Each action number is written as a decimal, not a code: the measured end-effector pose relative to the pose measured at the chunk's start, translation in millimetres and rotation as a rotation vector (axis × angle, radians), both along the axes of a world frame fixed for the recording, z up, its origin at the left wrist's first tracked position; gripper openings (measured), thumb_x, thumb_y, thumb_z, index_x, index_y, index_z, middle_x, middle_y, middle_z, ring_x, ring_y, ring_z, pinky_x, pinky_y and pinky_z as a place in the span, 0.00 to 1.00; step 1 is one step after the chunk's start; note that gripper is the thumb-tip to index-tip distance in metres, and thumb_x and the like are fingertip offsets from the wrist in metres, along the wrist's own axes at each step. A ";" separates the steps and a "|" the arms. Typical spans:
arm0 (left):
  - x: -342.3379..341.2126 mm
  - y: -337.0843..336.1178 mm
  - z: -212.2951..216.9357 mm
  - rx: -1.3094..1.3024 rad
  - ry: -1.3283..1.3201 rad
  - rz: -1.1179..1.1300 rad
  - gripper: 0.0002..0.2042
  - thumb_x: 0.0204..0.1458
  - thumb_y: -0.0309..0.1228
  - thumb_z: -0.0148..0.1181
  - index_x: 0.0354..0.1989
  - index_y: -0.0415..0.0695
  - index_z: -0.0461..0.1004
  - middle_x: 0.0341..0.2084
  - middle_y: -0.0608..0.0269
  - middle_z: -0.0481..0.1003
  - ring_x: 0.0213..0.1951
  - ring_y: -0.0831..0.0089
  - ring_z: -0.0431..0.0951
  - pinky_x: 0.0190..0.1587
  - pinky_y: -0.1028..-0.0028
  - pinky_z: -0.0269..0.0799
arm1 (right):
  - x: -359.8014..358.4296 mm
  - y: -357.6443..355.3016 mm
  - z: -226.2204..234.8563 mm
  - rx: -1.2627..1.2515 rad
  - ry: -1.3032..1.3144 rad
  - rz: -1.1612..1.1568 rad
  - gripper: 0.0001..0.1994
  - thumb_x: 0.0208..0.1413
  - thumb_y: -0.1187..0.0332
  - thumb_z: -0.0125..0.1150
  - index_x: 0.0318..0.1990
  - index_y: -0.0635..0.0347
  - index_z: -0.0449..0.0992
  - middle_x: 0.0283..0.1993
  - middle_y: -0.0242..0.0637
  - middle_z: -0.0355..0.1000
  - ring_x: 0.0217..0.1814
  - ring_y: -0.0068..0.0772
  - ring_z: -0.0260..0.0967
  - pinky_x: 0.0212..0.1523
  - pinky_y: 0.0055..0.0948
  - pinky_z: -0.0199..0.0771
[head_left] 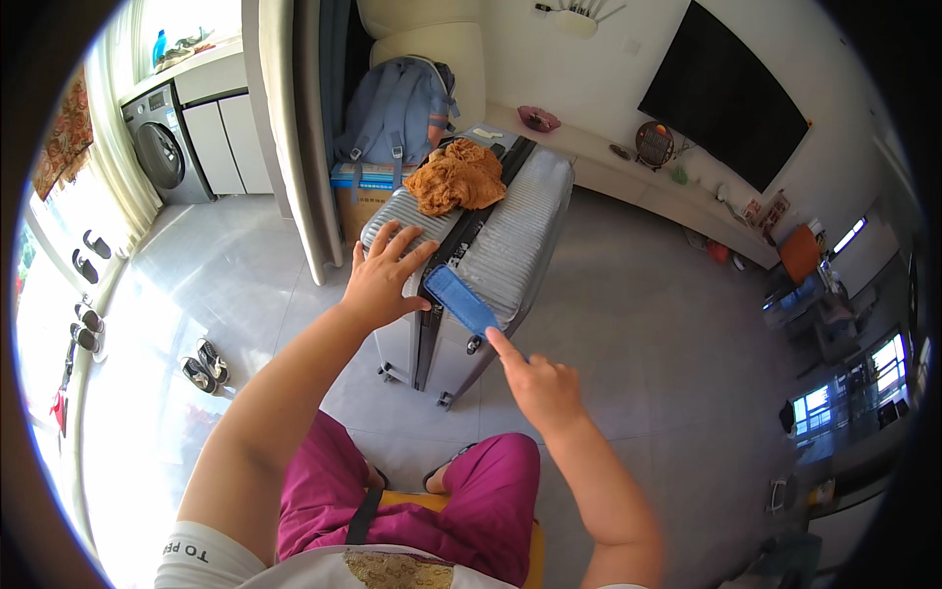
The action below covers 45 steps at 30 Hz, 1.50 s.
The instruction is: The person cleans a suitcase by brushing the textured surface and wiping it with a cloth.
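A seated person steadies a grey ribbed suitcase (510, 226) lying tilted on its wheels; the left hand (381, 280) rests flat, fingers spread, grasping nothing, on its near left corner — apparently bracing it; the right hand (540, 388), forefinger out and the rest curled, touches the blue tag (461, 299) at the near edge; the case's long axis runs away toward the backpack (397, 113); an orange cloth (456, 177) sits at its far end.
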State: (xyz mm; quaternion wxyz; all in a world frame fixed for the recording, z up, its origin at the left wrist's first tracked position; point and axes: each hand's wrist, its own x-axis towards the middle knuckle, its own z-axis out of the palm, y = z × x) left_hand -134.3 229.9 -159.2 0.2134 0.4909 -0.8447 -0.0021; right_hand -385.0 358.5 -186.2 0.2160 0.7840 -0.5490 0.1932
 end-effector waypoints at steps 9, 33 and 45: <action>4.3 2.7 2.9 0.028 0.019 -0.020 0.44 0.33 0.42 0.76 0.64 0.63 0.62 0.65 0.67 0.57 0.70 0.55 0.46 0.62 0.36 0.49 | -81.0 37.6 2.5 0.147 -0.077 -0.064 0.27 0.52 0.66 0.66 0.60 0.34 0.70 0.16 0.35 0.68 0.16 0.38 0.69 0.19 0.38 0.71; -64.8 2.8 18.3 -0.029 -0.069 -0.056 0.28 0.57 0.52 0.50 0.64 0.55 0.64 0.67 0.57 0.59 0.69 0.53 0.53 0.68 0.47 0.37 | 108.1 38.6 -147.6 -0.159 -1.339 -0.193 0.24 0.62 0.71 0.53 0.66 0.56 0.62 0.22 0.46 0.67 0.18 0.31 0.66 0.22 0.28 0.67; -44.2 10.0 35.9 0.012 -0.077 -0.196 0.29 0.53 0.46 0.57 0.63 0.49 0.66 0.65 0.52 0.61 0.68 0.50 0.54 0.67 0.47 0.41 | 65.8 58.2 -47.7 0.145 -1.302 -0.051 0.26 0.60 0.67 0.59 0.66 0.48 0.63 0.19 0.47 0.71 0.21 0.50 0.74 0.21 0.37 0.69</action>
